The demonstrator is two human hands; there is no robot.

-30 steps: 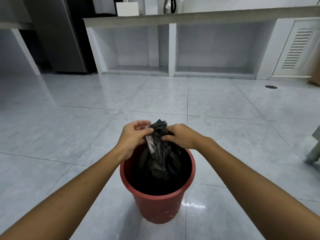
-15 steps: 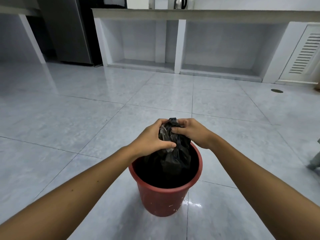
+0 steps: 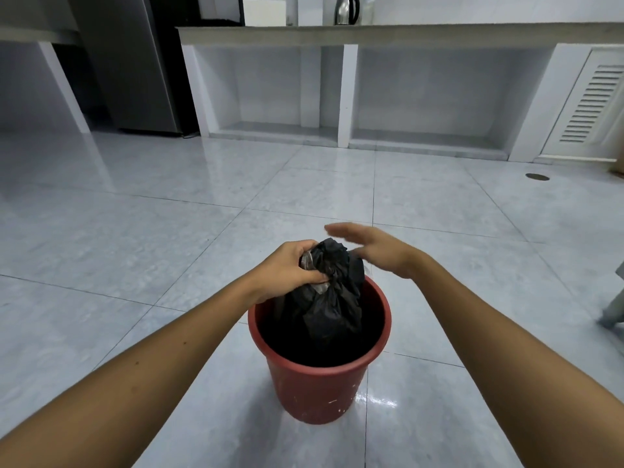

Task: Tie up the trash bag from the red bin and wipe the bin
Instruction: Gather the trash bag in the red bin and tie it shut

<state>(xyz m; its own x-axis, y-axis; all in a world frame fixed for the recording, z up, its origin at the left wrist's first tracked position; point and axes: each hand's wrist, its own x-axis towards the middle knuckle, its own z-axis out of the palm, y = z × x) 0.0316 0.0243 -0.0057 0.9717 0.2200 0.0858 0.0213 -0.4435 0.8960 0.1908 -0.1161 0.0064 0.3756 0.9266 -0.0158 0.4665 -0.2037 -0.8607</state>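
A red bin [image 3: 314,390] stands on the tiled floor just in front of me. A black trash bag [image 3: 332,298] sits inside it, its top gathered into a bunch that rises above the rim. My left hand [image 3: 287,268] is shut around the left side of the bag's gathered neck. My right hand [image 3: 374,246] hovers just right of and behind the bag's top, fingers stretched flat and apart, blurred by motion, holding nothing.
Glossy grey floor tiles [image 3: 169,231] surround the bin. A white counter with open niches [image 3: 371,96] runs along the back, with a kettle [image 3: 344,10] on top. A dark fridge [image 3: 135,62] stands at back left. A grey furniture leg [image 3: 613,312] is at the right edge.
My right hand has let go of the bag's top and opened, moving up and right. My left hand has kept its grip on the bag's neck.
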